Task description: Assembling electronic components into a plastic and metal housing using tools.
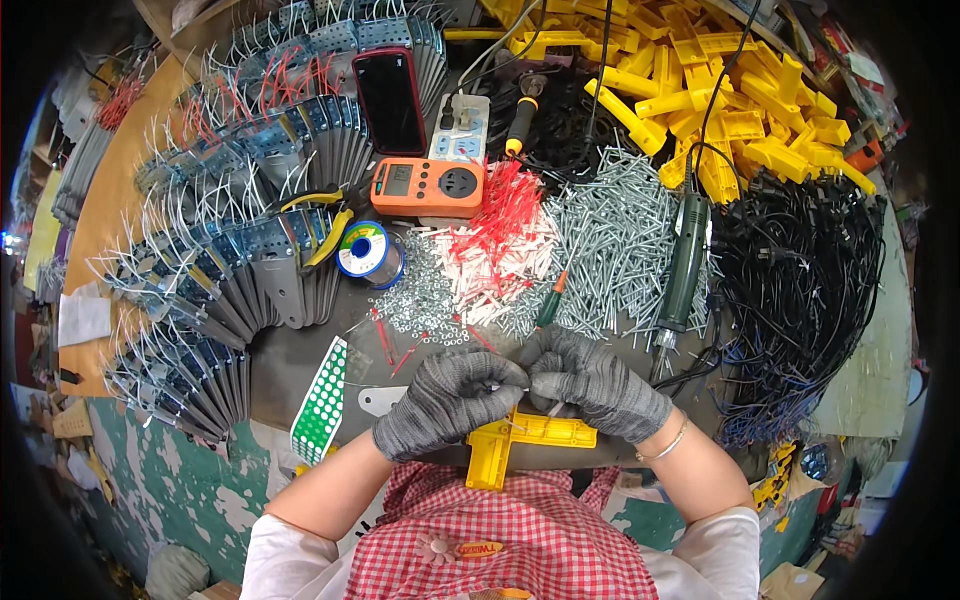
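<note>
**Gloved fingertips pinched on a small pale piece above a yellow casing**

Both hands are closed in a fine grip, fingers curled, tips almost meeting. The left hand (450, 400) and the right hand (598, 385) seem to pinch a thin pale piece (527, 389) between thumb and forefinger; too little shows to tell wire from sleeve. It looks very light and probably bends easily, so a grip near its ends should suit; knitted gloves may dull the feel.

Just below the hands, at the middle of the bench's (280, 365) near edge, lies the yellow casing (490, 455), partly overhanging. It is likely light, stiff plastic, perhaps slick; its outer side walls look the best hold, though thin edges might crack if squeezed hard. Whether it is one part or two, I cannot tell.

Left of the left hand is a grey plate (376, 401), then a dotted green card (320, 400) at the near edge. Beyond the hands lie a screwdriver (553, 300), nuts (420, 290) and screws (620, 230); a power driver (685, 260) lies toward the right edge.
</note>
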### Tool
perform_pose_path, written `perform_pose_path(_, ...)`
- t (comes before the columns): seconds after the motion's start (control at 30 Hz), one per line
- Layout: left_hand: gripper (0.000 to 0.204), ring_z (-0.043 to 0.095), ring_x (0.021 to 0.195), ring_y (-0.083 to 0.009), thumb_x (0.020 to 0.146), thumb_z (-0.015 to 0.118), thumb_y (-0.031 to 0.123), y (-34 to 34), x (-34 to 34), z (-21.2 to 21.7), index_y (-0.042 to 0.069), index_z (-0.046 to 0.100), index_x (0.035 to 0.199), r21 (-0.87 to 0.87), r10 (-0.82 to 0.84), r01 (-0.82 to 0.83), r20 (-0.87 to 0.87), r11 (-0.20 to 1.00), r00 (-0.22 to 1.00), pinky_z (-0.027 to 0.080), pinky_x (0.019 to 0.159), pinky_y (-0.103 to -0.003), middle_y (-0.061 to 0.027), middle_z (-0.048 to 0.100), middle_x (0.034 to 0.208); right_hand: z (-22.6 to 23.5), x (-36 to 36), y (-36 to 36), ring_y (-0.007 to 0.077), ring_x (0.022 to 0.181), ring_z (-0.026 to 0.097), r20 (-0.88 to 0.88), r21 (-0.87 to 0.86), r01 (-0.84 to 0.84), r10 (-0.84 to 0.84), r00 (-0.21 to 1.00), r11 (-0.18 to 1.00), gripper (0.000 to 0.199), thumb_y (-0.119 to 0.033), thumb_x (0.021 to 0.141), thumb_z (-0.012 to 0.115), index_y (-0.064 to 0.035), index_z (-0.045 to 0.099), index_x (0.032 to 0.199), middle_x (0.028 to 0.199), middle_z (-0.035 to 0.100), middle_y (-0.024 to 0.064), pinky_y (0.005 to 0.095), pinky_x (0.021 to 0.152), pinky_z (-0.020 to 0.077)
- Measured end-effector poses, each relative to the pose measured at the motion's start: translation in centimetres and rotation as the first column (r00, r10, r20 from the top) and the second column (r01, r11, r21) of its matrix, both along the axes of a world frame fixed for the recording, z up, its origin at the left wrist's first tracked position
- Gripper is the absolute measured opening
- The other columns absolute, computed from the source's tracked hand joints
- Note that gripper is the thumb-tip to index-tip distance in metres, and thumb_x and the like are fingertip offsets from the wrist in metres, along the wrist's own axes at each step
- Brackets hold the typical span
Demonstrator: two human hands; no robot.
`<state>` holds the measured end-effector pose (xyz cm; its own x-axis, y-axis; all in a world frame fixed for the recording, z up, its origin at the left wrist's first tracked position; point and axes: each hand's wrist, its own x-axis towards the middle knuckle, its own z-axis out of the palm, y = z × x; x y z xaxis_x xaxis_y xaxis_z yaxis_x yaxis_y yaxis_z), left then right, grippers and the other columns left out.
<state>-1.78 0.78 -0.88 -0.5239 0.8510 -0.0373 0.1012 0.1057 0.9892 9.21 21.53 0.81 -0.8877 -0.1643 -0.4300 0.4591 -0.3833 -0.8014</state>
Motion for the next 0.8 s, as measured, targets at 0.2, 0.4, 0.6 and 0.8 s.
perform_pose_path(0.2, 0.02, 0.067, 0.076, -0.0106, 0.087, 0.076, 0.017, -0.6, -0.3, -0.7, 0.006, 0.074, 0.104, -0.102, 0.022, -0.013, 0.079, 0.995, 0.997, 0.055, 0.072, -0.027, -0.0032, 0.072, 0.088, -1.0, 0.5, 1.2, 0.0101, 0.081, 0.063, -0.013, 0.064, -0.046, 0.047, 0.999, 0.997, 0.055, -0.03, 0.091, 0.074, 0.0013, 0.05, 0.13, 0.089, 0.064, 0.0033, 0.0231, 0.071, 0.0518)
perform_pose_path(0.4, 0.021, 0.068, 0.078, -0.0154, 0.084, 0.079, 0.015, 0.4, -0.2, -0.7, 0.008, 0.076, 0.104, 0.063, -0.081, 0.088, -0.11, 0.994, 0.991, 0.054, 0.069, -0.03, -0.0056, 0.07, 0.086, -0.3, 1.1, 1.6, 0.0122, 0.082, 0.064, 0.004, 0.0, -0.077, 0.077, 0.997, 0.997, 0.051, -0.028, 0.091, 0.075, 0.0017, 0.054, 0.126, 0.094, 0.067, 0.0063, 0.0252, 0.076, 0.0538)
perform_pose_path(0.6, 0.044, 0.07, 0.09, -0.0217, 0.088, 0.076, 0.015, 0.9, 0.1, -0.8, 0.005, 0.063, 0.129, 0.151, -0.046, 0.117, -0.409, 0.981, 0.911, 0.055, 0.078, -0.033, -0.0117, 0.071, 0.101, -0.5, 1.1, 1.7, 0.0116, 0.09, 0.064, -0.026, 0.07, 0.061, -0.06, 0.998, 0.996, 0.044, -0.026, 0.092, 0.073, 0.0019, 0.058, 0.122, 0.099, 0.067, 0.0076, 0.025, 0.082, 0.053)
perform_pose_path(0.8, 0.048, 0.067, 0.113, -0.031, 0.101, 0.059, 0.018, 0.2, 0.1, -1.0, 0.001, 0.047, 0.144, 0.09, -0.09, 0.14, -0.419, 0.986, 0.903, 0.053, 0.093, -0.035, -0.0164, 0.064, 0.13, -0.3, 0.3, -0.3, 0.0159, 0.098, 0.066, -0.106, 0.186, -0.112, 0.134, 0.985, 0.976, 0.042, -0.022, 0.095, 0.069, 0.005, 0.058, 0.125, 0.108, 0.071, 0.0103, 0.0315, 0.089, 0.0529)
